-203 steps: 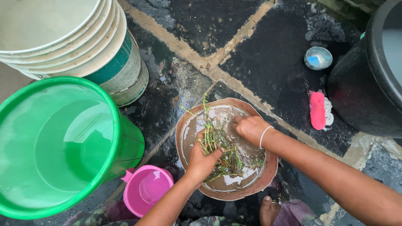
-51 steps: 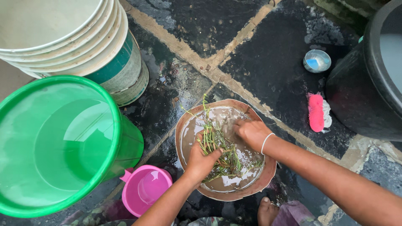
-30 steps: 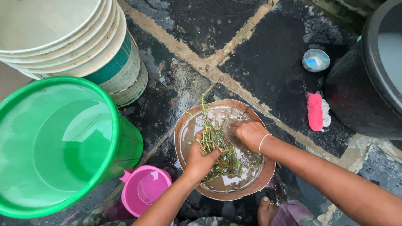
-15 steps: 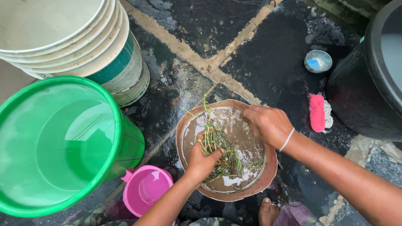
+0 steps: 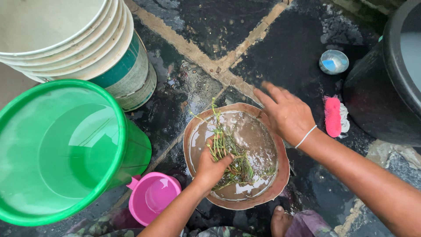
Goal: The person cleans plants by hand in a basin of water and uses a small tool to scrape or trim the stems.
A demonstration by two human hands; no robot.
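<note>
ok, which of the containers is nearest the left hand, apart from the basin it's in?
The small pink mug, on the ground just left of the left hand and the brown basin. The green bucket and the stacked white buckets sit farther off.

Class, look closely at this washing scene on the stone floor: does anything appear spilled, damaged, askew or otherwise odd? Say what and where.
The brown basin has a ragged, chipped rim along its near edge. Its water is murky where the left hand grips the green stems; the right hand is spread open over the far rim. The stone floor around it is wet. Nothing else stands out.
</note>
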